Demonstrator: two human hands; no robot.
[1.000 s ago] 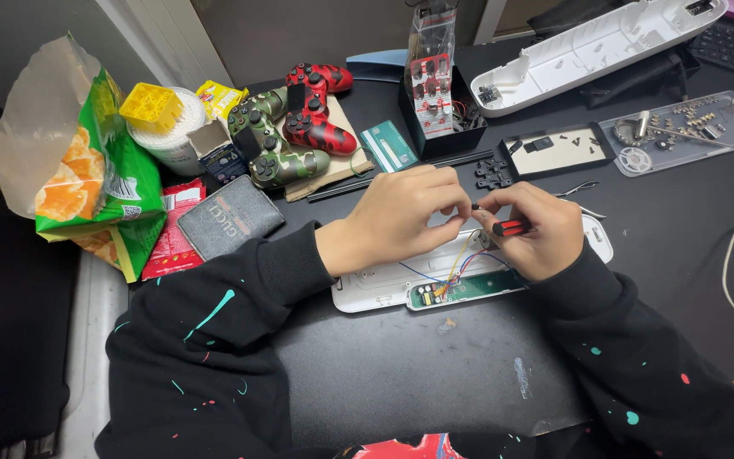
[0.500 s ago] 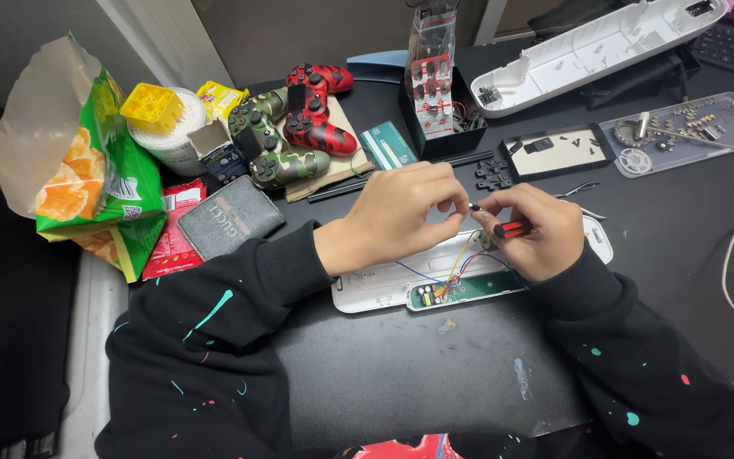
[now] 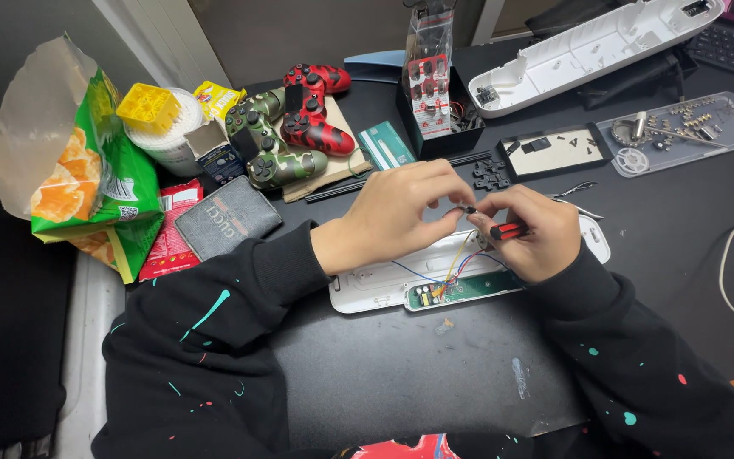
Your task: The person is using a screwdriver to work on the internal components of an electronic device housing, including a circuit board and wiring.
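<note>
The long white plastic casing [image 3: 384,285] lies opened mid-desk, its green circuit board [image 3: 467,289] and coloured wires [image 3: 456,259] exposed. The left hand [image 3: 401,217] pinches a small part; the right hand [image 3: 533,234] grips a red-and-black screwdriver [image 3: 507,229]. Reassembly looks undone.

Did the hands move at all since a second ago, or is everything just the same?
Almost nothing changed. The left hand and right hand stay together over the white casing, and the right hand still grips the red-and-black screwdriver. Nothing was picked up or put down. The green circuit board, the game controllers and the snack bag lie as before.
</note>
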